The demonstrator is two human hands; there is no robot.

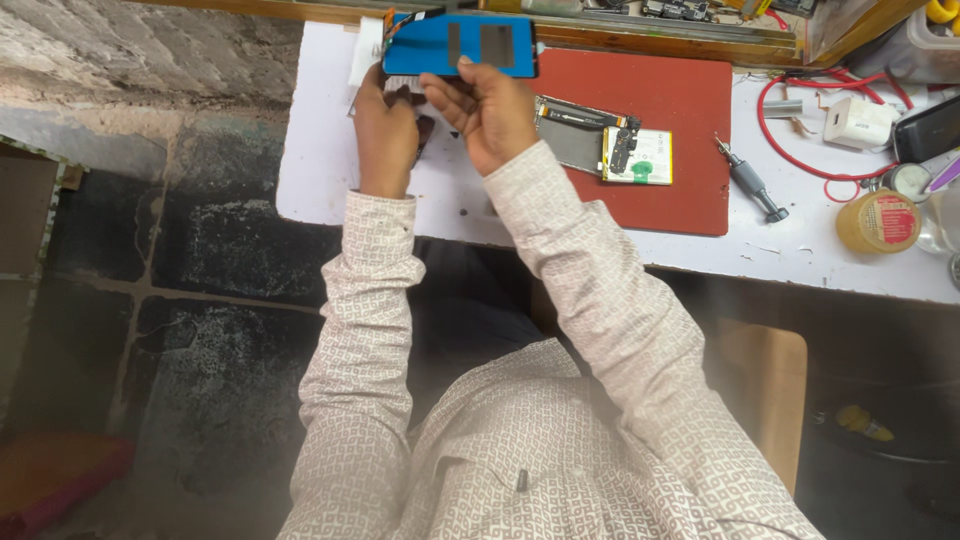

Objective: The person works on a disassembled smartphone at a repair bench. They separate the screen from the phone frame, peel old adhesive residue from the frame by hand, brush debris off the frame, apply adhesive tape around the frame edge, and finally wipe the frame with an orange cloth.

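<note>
dark stone floor runs under a white bench (330, 190) with a red mat (690, 150) on it. both hands lift a blue screen panel (460, 45) over the bench's far left edge — the right hand (490, 110) is clamped on its lower edge, thumb on the face, while the left hand (385, 130) curls under its left end, though whether those fingers close on it i cannot tell. an orange flex cable (392, 20) sticks out at that end. to handle the panel well, grip by the edges only, keep it flat and don't bend that cable. an opened phone body (605, 140) lies on the mat, a screwdriver (750, 185) just right of it.
</note>
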